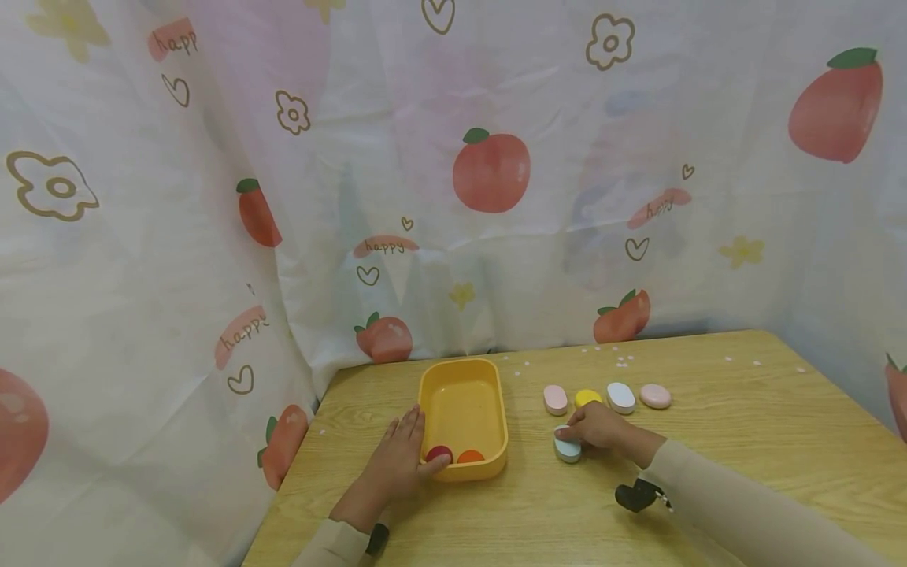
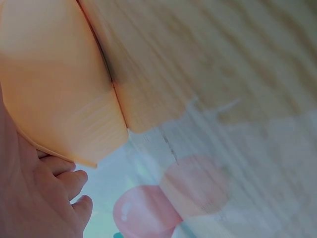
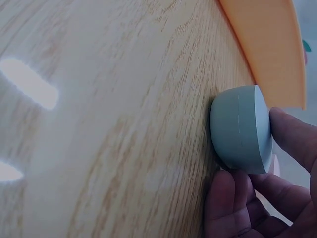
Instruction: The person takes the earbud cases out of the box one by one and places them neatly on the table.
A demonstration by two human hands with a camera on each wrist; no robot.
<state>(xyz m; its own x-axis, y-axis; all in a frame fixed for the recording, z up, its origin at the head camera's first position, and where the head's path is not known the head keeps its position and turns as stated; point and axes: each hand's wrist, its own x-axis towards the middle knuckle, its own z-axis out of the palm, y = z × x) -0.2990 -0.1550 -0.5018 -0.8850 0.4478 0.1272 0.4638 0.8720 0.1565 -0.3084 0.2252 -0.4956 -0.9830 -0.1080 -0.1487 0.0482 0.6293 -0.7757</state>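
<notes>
In the head view my left hand (image 1: pixel 394 460) lies along the left side of a yellow-orange plastic box (image 1: pixel 503 425), its thumb over the near rim. The left wrist view shows my fingers against the box wall (image 2: pixel 54 84). A dark red piece (image 1: pixel 439 454) and an orange piece (image 1: pixel 471 457) lie inside the near end. To the box's right, my right hand (image 1: pixel 602 425) pinches a pale blue-green oval case (image 1: pixel 568 447) on the table. In the right wrist view, its thumb touches the flat top of this case (image 3: pixel 237 129), fingers curled at its side.
Behind my right hand stand a pink oval piece (image 1: pixel 556 400), a yellow one (image 1: pixel 587 398), a white one (image 1: pixel 621 398) and another pink one (image 1: pixel 655 396). Small white petal-like bits (image 1: pixel 622 361) dot the table's back. A fruit-print curtain (image 1: pixel 538 268) hangs behind the wooden table (image 1: pixel 538 520).
</notes>
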